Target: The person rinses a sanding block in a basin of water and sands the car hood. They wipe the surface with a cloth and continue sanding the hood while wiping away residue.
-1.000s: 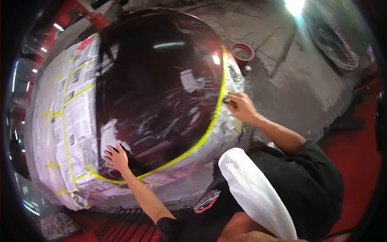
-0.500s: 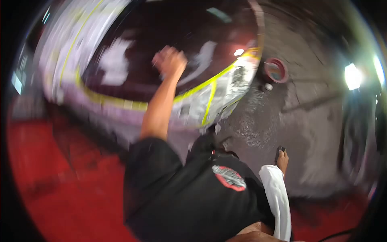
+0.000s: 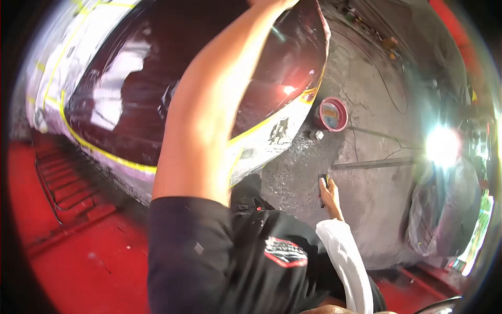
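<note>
A glossy dark maroon car panel (image 3: pixel 151 120) lies before me, edged with yellow masking tape (image 3: pixel 107 157) and masking paper (image 3: pixel 266 136). My left arm stretches far across it. At the top edge of the view my left hand (image 3: pixel 274 3) is mostly cut off, so its fingers are hidden. Low on the right, my right hand (image 3: pixel 329 194) is closed around a dark flat block (image 3: pixel 322 191), held away from the panel above the wet floor. White cloth (image 3: pixel 342 256) covers my right forearm.
A pink bucket (image 3: pixel 344 116) with liquid and a yellowish piece inside stands right of the panel, beside a small white container (image 3: pixel 316 135). A bright lamp (image 3: pixel 443 146) on a stand (image 3: pixel 374 163) shines at right. A cable (image 3: pixel 392 99) crosses the floor. Left is a black metal rack (image 3: pixel 68 183).
My left hand has moved from the middle of the panel to its far side, at the top of the view. The view has shifted. My right hand still holds the block.
</note>
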Action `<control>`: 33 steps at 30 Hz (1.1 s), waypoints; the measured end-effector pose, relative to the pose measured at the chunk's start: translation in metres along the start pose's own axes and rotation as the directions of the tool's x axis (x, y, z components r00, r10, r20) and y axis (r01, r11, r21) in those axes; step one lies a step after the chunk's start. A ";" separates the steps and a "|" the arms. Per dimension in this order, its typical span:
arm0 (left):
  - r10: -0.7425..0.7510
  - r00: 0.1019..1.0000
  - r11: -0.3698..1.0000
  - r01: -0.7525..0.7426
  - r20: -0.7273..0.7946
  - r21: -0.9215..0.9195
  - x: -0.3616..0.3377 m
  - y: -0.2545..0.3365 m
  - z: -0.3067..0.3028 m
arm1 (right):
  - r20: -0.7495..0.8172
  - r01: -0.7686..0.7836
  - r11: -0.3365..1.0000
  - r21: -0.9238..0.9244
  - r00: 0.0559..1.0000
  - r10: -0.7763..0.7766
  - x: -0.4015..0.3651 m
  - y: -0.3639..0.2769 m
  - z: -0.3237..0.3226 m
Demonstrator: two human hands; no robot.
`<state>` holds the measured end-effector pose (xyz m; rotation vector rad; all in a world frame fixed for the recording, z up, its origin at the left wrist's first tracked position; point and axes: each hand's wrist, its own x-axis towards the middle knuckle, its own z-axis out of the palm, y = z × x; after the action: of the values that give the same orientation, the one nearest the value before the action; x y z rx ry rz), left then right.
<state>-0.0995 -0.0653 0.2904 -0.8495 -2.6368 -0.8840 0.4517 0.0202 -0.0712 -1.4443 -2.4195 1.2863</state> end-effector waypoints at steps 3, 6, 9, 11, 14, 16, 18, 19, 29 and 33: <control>0.119 0.984 0.972 -0.088 -0.131 0.218 -0.075 -0.085 0.100 | 0.030 -0.157 0.985 0.075 0.987 0.155 -0.019 -0.051 -0.021; -0.096 0.985 0.879 0.017 0.141 0.476 -0.122 -0.115 0.134 | -0.015 -0.200 0.939 0.280 0.977 0.213 0.014 -0.023 -0.041; 0.102 0.995 0.836 -0.083 -0.006 0.542 -0.152 -0.130 0.168 | -0.075 -0.297 0.842 0.450 0.927 0.367 0.026 -0.039 -0.057; 0.115 0.993 0.792 -0.099 0.013 0.603 -0.166 -0.123 0.174 | -0.050 -0.373 0.808 0.455 0.896 0.441 0.042 -0.024 -0.068; 0.168 0.985 0.740 -0.143 0.026 0.657 -0.173 -0.122 0.182 | -0.026 -0.446 0.763 0.469 0.856 0.516 0.072 -0.024 -0.089; 0.107 0.991 0.753 -0.135 0.084 0.643 -0.173 -0.107 0.177 | -0.037 -0.463 0.747 0.478 0.838 0.544 0.107 -0.026 -0.098; 0.002 0.991 0.737 -0.093 0.135 0.669 -0.169 -0.098 0.180 | -0.140 -0.370 0.793 0.485 0.862 0.488 0.152 -0.013 -0.098; -0.020 0.993 0.734 -0.067 0.120 0.676 -0.167 -0.096 0.185 | -0.222 -0.361 0.867 0.345 0.866 0.449 0.175 -0.012 -0.101; -0.234 0.968 0.527 0.206 -0.092 0.824 -0.158 -0.089 0.235 | 0.024 -0.302 0.931 -0.204 0.949 0.313 0.541 0.157 -0.021; -0.158 0.986 0.779 0.157 -0.051 0.608 -0.161 -0.114 0.227 | 0.315 -0.104 0.844 -0.525 0.898 0.307 0.651 0.261 0.029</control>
<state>-0.0451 -0.0738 -0.0052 -0.4565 -2.7479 -0.0112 0.2574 0.5459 -0.4944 -1.7556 -3.1171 1.1156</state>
